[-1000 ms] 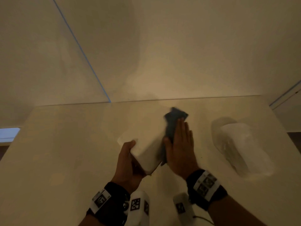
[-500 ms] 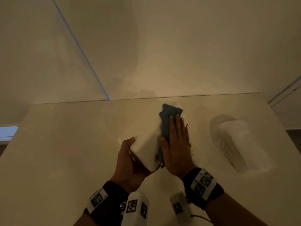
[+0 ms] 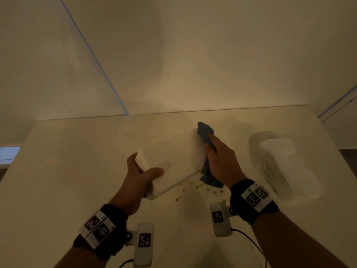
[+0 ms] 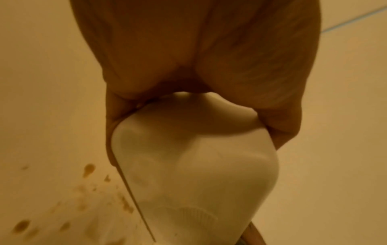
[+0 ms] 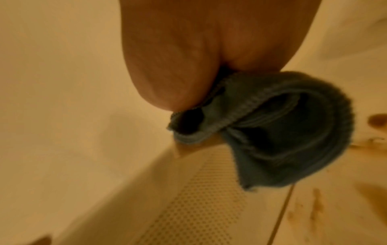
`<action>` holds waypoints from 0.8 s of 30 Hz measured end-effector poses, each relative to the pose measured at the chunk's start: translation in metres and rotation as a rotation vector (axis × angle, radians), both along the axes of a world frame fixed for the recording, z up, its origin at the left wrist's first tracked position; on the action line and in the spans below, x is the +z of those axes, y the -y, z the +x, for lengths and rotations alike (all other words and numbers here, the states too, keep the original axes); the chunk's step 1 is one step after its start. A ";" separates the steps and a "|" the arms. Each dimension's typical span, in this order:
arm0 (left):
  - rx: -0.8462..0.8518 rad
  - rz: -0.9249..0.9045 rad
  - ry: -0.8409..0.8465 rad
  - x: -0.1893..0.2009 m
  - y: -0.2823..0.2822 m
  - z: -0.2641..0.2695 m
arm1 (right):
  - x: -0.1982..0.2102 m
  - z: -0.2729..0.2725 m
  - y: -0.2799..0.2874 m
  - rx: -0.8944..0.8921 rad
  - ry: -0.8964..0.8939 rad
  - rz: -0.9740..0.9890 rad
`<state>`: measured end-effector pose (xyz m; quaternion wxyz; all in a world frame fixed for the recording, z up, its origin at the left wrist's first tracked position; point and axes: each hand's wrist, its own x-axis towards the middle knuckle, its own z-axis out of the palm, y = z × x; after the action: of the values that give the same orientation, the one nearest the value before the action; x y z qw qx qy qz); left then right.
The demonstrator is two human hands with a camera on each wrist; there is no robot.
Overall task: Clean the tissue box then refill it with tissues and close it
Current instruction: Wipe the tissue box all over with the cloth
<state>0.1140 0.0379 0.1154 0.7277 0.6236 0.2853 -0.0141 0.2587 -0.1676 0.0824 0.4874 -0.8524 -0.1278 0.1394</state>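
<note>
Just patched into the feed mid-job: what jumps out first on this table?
The white tissue box sits mid-table, gripped at its near end by the left hand, while the right hand presses a dark blue cloth against its right side. Brown crumbs speckle the table just in front, and a clear-wrapped tissue pack lies to the right.

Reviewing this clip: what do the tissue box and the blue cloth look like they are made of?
Tissue box: apparently hard white plastic, smooth and slightly glossy, with rounded moulded corners and a fine dotted panel in the right wrist view. Blue cloth: soft woven or knitted fabric, probably microfibre; ribbed edges and limp folds show. Neither is certain in this dim light.
</note>
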 end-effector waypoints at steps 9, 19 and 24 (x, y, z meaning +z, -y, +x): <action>-0.178 0.458 0.318 -0.001 0.016 0.014 | 0.066 -0.045 -0.051 0.426 0.381 -0.108; -0.234 0.785 0.225 -0.003 0.007 -0.003 | 0.041 0.009 -0.020 0.135 -0.175 -0.149; -0.227 0.757 0.327 0.000 0.009 0.011 | 0.078 -0.050 -0.054 0.362 0.119 -0.028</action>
<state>0.1246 0.0294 0.1155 0.4768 0.8682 0.0808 0.1109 0.2084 -0.1140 0.1607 0.4339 -0.8290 -0.3057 0.1759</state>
